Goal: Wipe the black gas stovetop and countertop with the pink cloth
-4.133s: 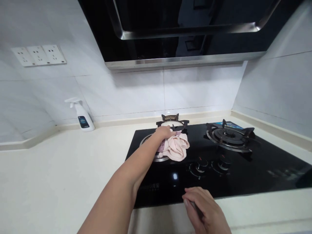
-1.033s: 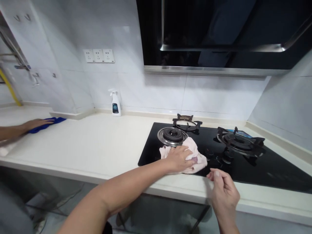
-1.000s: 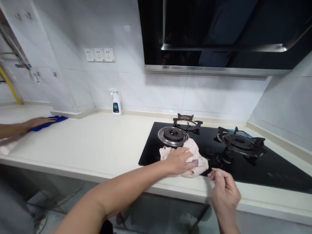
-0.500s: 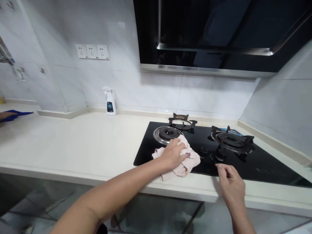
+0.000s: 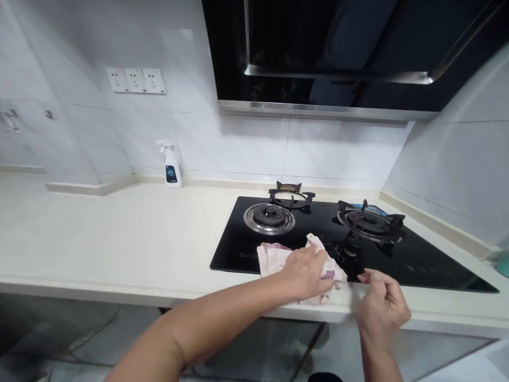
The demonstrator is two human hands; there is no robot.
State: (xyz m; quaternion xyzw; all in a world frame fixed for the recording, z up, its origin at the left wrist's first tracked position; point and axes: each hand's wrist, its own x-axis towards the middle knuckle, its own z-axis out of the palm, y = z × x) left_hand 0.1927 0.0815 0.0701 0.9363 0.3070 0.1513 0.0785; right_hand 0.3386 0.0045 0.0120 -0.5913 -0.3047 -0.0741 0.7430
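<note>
A pale pink cloth [image 5: 274, 260] lies crumpled over the front edge of the black glass gas hob [image 5: 228, 252], partly on the white counter. Pressed down on top of it, my left hand [image 5: 305, 271] grips the bunched fabric. My right hand [image 5: 384, 302] hovers by the hob's front edge, fingers curled into a loose fist with nothing visible in them. Behind the cloth sits the left burner [image 5: 269, 216], its grate off. That loose pan grate [image 5: 292, 197] stands at the hob's back edge. A control knob [image 5: 352, 245] is just beyond my right hand.
The right burner [image 5: 369, 223] carries its grate. A white spray bottle [image 5: 172, 172] stands against the tiled wall, below several sockets [image 5: 135, 80]. Overhead hangs a black range hood [image 5: 338, 42]. A greenish object [image 5: 503, 264] shows at the right edge.
My left hand has slid the cloth right and toward the front edge, away from the left burner. My right hand has shifted slightly. The blue cloth and another hand at far left are out of view.
</note>
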